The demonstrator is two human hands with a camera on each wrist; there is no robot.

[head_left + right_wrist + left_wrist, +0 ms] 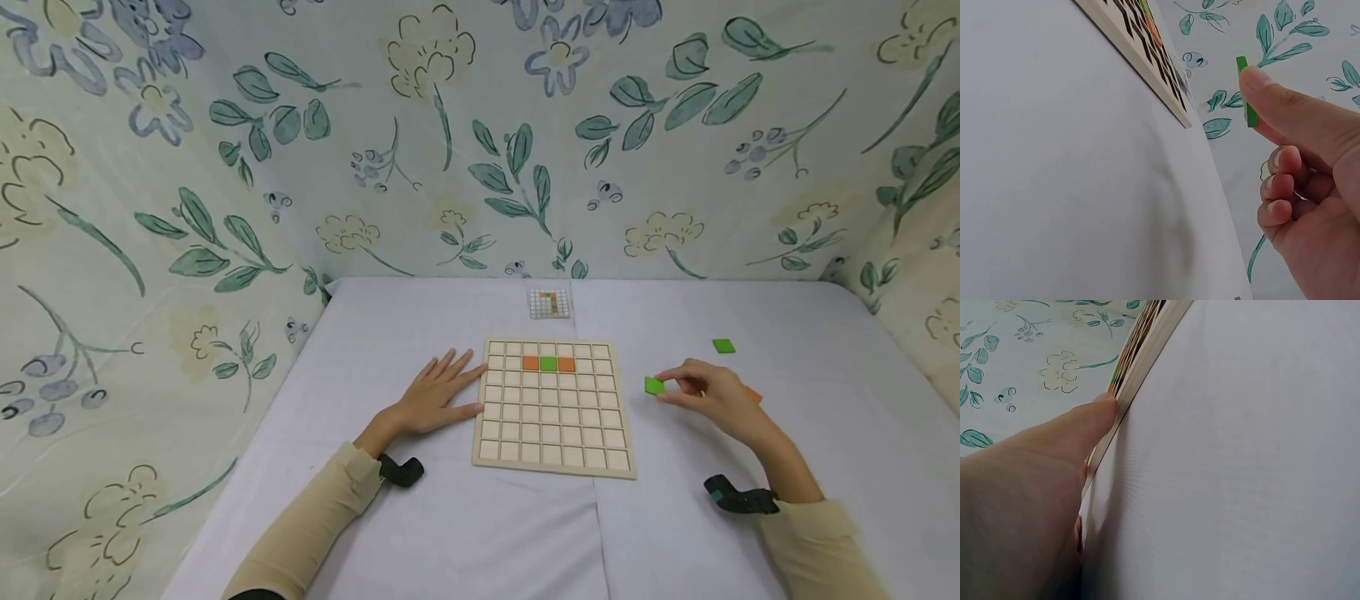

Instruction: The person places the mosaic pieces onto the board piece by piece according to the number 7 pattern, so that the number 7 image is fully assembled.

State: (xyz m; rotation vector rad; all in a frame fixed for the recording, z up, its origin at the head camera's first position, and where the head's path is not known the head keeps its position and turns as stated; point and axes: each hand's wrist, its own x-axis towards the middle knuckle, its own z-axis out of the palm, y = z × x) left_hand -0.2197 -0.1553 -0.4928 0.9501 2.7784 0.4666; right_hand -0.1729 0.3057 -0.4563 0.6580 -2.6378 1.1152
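A wooden grid board lies on the table, with an orange tile, a green tile and another orange tile side by side in its second row. My left hand lies spread at the board's left edge, with thumb and fingertips touching the frame. To the right of the board, my right hand pinches a green square tile between thumb and index finger. In the right wrist view this tile is seen edge-on above the cloth, the other fingers curled below.
A small pattern card with a coloured grid lies behind the board. Another green tile rests at the back right. An orange tile is partly hidden behind the right hand. A floral cloth hangs behind the white-covered table.
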